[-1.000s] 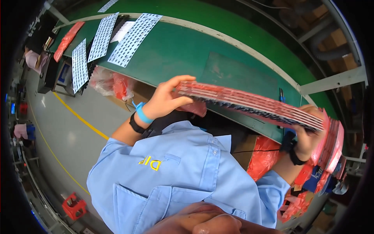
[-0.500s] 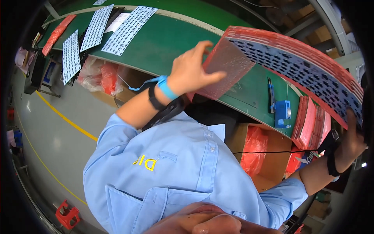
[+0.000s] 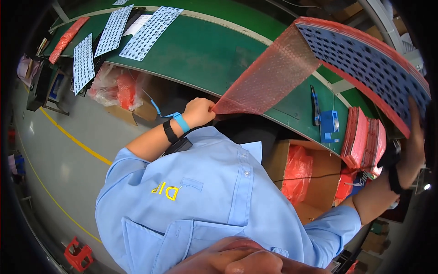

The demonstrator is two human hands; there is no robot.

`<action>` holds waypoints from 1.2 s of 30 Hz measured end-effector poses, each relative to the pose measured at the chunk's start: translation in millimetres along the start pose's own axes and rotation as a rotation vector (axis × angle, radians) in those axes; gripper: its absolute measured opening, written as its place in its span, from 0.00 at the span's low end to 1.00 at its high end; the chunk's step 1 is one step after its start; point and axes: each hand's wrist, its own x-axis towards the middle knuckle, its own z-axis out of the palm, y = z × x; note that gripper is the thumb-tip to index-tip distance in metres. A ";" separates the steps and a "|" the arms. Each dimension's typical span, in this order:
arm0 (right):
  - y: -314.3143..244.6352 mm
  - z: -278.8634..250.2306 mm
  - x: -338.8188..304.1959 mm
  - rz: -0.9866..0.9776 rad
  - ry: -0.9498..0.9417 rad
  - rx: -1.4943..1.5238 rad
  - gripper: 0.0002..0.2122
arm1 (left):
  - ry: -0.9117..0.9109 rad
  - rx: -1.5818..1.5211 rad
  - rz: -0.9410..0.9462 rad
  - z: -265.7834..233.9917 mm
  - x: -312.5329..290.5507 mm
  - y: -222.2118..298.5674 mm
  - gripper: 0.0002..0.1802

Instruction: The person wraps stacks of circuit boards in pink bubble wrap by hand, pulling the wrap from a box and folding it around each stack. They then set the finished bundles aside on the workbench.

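Observation:
My left hand point(image 3: 199, 112) is closed in a pinch on the free end of a pink bubble wrap sheet point(image 3: 278, 73). The sheet stretches taut from there, up to the right, to a stack wrapped in red-edged bubble wrap. On the stack's exposed face lies a bluish-white panel point(image 3: 360, 61) with rows of dark parts, which looks like a circuit board panel. My right hand point(image 3: 414, 141) grips the stack's right end and holds it tilted above the bench; part of its fingers is hidden behind the stack. A blue strap and a black band circle my left wrist.
On the green bench point(image 3: 200, 50) lie a utility knife point(image 3: 315, 106), a blue tape dispenser point(image 3: 329, 125) and pink wrapped packs point(image 3: 356, 139). Similar panels point(image 3: 150, 33) and a red wrapped bundle point(image 3: 68, 40) are at the far left. Below stands a carton point(image 3: 321, 182) with red bags.
My left hand has gone from open beside the bubble wrap to pinching its end, drawn down and left. The flap is now stretched out, and the stack has risen slightly to the right.

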 end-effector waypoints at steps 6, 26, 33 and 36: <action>23.1 121.9 -15.8 -0.242 0.015 -0.417 0.16 | -0.403 -1.072 -0.063 30.8 15.6 0.7 0.11; -28.9 316.0 -190.1 0.052 -0.463 -0.331 0.14 | -0.822 -0.876 0.121 -23.1 -23.4 21.9 0.12; 20.7 242.2 -233.7 1.028 -0.898 0.420 0.17 | -0.904 -1.730 0.267 -86.2 14.8 59.7 0.21; -19.6 252.8 -233.7 0.419 -0.585 0.625 0.17 | -1.082 -1.924 0.355 -116.0 56.6 101.5 0.29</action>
